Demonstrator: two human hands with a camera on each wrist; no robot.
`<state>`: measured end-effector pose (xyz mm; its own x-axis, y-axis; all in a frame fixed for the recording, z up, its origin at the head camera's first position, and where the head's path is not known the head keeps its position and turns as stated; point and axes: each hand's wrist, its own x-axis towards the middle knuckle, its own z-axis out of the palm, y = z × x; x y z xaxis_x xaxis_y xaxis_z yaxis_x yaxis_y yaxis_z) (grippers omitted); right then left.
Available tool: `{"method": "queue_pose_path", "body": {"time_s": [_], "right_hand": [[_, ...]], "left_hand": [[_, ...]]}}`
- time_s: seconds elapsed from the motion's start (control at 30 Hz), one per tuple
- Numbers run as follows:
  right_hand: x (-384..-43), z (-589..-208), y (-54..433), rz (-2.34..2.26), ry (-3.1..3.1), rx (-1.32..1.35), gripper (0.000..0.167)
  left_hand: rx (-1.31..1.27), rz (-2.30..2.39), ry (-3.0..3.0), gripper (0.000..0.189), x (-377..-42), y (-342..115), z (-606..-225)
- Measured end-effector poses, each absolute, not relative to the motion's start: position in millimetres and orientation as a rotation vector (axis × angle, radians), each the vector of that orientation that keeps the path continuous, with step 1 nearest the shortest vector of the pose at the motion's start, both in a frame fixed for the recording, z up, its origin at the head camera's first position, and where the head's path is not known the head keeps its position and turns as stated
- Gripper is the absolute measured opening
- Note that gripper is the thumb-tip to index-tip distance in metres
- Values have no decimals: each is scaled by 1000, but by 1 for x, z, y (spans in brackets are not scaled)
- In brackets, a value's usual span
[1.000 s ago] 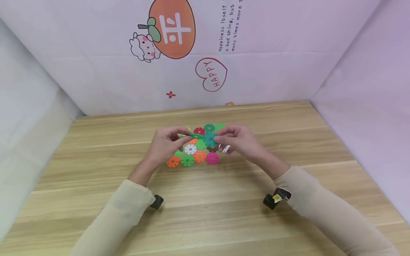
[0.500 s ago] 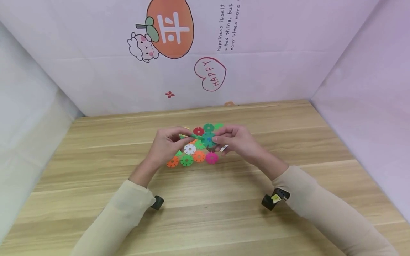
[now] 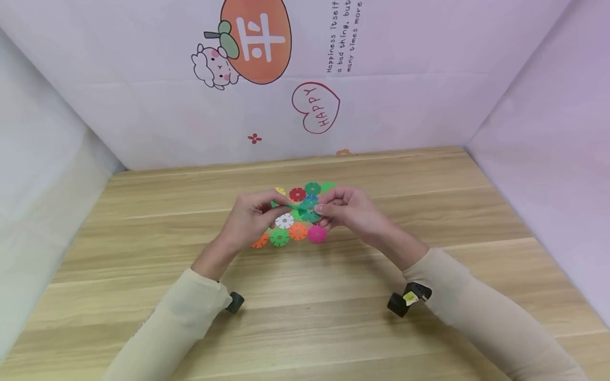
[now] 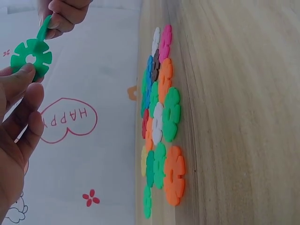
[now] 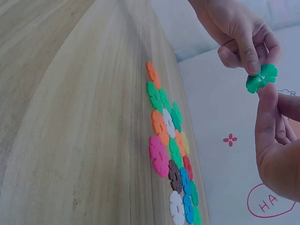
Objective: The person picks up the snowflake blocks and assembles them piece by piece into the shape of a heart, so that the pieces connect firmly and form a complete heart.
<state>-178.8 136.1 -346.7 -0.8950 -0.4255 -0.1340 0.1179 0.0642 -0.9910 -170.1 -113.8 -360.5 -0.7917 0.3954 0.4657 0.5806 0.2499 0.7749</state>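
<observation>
Two green notched plastic discs are held up above the table, meeting at their rims at an angle. Whether their slots are engaged, I cannot tell. My left hand [image 3: 252, 217] pinches one green disc [image 4: 19, 60] between thumb and fingers; it faces the left wrist camera. From the other side, my right hand [image 3: 352, 211] pinches the second green disc [image 4: 44, 29], which appears nearly edge-on in the left wrist view. In the right wrist view, fingers from both hands partly cover the joined green pieces [image 5: 269, 71].
Below the hands, several notched discs lie flat in a group on the wooden table [image 3: 305, 307], among them a pink disc [image 3: 316, 234], a red disc [image 3: 297, 194] and a white disc [image 4: 157, 123]. A printed white cloth [image 3: 405, 106] stands behind the table.
The green disc in my right hand has tilted, and the two discs sit slightly closer together. Both hands keep their pinch and have barely shifted.
</observation>
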Motion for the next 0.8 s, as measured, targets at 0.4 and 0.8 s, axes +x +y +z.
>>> {"method": "queue_pose_path", "body": {"time_s": [0.4, 0.8], "right_hand": [[-175, -347, 132, -1882, 1983, -296, 7], [-176, -355, 114, -2136, 1820, -191, 7]], "left_hand": [[-911, -1432, -2382, 13, -167, -116, -355], [-220, -1988, -2385, 34, -164, -110, -368]]}}
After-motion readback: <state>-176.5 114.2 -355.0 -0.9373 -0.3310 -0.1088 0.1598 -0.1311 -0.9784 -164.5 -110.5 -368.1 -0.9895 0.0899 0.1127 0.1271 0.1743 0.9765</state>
